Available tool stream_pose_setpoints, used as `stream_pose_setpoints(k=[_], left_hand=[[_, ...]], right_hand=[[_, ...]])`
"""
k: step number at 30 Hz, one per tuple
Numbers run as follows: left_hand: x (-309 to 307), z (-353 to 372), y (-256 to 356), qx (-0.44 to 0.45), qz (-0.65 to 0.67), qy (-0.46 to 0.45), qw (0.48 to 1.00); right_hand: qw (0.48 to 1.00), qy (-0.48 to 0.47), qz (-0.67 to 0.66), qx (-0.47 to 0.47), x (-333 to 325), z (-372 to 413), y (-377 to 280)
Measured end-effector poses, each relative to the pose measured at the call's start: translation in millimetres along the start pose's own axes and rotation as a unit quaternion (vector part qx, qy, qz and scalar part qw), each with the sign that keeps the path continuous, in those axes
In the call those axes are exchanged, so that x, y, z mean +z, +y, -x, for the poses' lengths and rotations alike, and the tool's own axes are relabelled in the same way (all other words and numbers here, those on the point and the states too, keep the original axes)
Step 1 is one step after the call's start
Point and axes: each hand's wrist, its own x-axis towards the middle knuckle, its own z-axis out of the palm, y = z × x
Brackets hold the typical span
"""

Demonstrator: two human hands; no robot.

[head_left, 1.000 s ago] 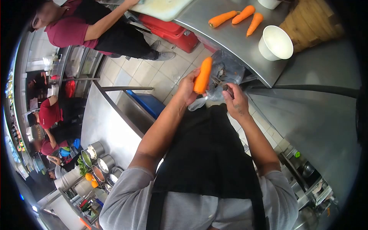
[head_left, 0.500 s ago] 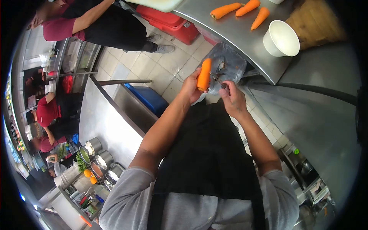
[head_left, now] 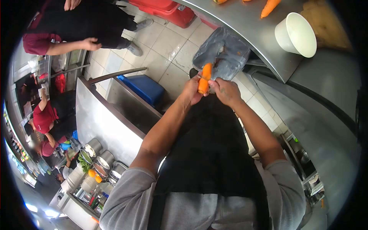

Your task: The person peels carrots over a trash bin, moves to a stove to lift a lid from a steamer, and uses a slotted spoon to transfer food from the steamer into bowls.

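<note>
My left hand (head_left: 192,91) is wrapped round a peeled-looking carrot (head_left: 206,71), whose upper end points up and away from me. Closed on a peeler (head_left: 206,78), my right hand (head_left: 227,92) is right beside the carrot. The peeler's thin blade lies across the carrot's middle, while its handle is mostly hidden in my fingers. Beneath and beyond both hands is a bin lined with a clear plastic bag (head_left: 235,61), with a few scraps inside.
At the upper right, a steel counter (head_left: 249,32) bears several carrots (head_left: 270,8) and a white tub (head_left: 283,36). To the left stand a steel table (head_left: 103,122) and a blue bin (head_left: 143,90). A co-worker in a dark apron (head_left: 84,23) stands at the upper left, near a red container (head_left: 172,11).
My right hand has moved left to the carrot, bringing the peeler's blade across it. The view has shifted, so the counter's carrots sit higher. The co-worker at upper left has changed position.
</note>
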Motion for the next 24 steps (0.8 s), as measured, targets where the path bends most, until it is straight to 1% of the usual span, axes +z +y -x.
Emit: stream_pose_setpoints(k=[2, 3, 5, 6, 8, 10, 11, 12, 13, 16, 18, 19, 20, 21, 23, 24], left_hand=[[-11.1, -11.0, -5.7, -0.019, -0.002, -0.005, 1.0], [-18.4, -19.0, -8.3, -0.025, -0.002, -0.005, 1.0], [-29.4, -33.4, -15.1, -0.043, -0.008, -0.043, 0.998], [-28.0, -37.1, -15.5, -0.045, -0.005, -0.043, 0.998], [-22.9, -48.2, -6.5, -0.06, 0.002, 0.055, 0.997], [-31.3, -59.6, -3.3, -0.049, 0.007, 0.057, 0.997], [-33.6, -64.9, -1.4, -0.039, 0.009, 0.061, 0.997], [-29.6, -65.6, 0.0, -0.039, 0.012, 0.061, 0.997], [-23.9, -65.4, -0.3, -0.029, 0.03, 0.061, 0.997], [-22.6, -63.0, -3.9, -0.026, 0.051, 0.062, 0.996], [-25.9, -61.5, -4.2, -0.031, 0.053, 0.064, 0.996], [-27.6, -60.0, -1.8, -0.053, 0.02, 0.059, 0.997], [-28.0, -58.8, -0.6, -0.075, -0.012, 0.053, 0.996], [-30.1, -59.9, -3.3, -0.077, -0.014, 0.053, 0.995], [-36.7, -61.5, -14.1, -0.071, -0.013, 0.014, 0.997], [-37.6, -62.9, -17.2, -0.073, -0.011, 0.015, 0.997]], right_hand=[[0.996, -0.006, 0.004, 0.088, 16.6, -28.7, 28.7], [0.996, -0.007, 0.003, 0.094, 27.7, -44.4, 51.4], [0.976, -0.001, 0.004, 0.216, 47.3, -65.1, 98.1], [0.976, -0.003, 0.005, 0.219, 50.3, -63.4, 105.4], [0.982, -0.009, -0.044, 0.184, 53.0, -70.0, 116.2], [0.979, -0.054, -0.071, 0.183, 33.7, -49.6, 71.4], [0.99, -0.052, -0.043, 0.124, 29.1, -36.4, 55.1], [0.992, -0.071, -0.055, 0.09, 16.2, -25.9, 30.5], [0.996, -0.053, -0.047, 0.058, 19.9, -19.2, 25.0], [0.996, -0.056, -0.034, 0.063, 18.7, -20.4, 19.7], [0.994, -0.083, -0.069, 0.019, 22.3, -27.1, 27.9], [0.994, -0.083, -0.072, 0.022, 26.4, -34.9, 36.7], [0.994, -0.078, -0.029, 0.071, 31.8, -47.4, 49.5], [0.99, -0.072, 0.014, 0.118, 36.5, -61.7, 64.0], [0.979, -0.081, 0.021, 0.188, 44.2, -88.5, 96.8], [0.971, -0.066, -0.004, 0.23, 45.1, -95.3, 100.3]])
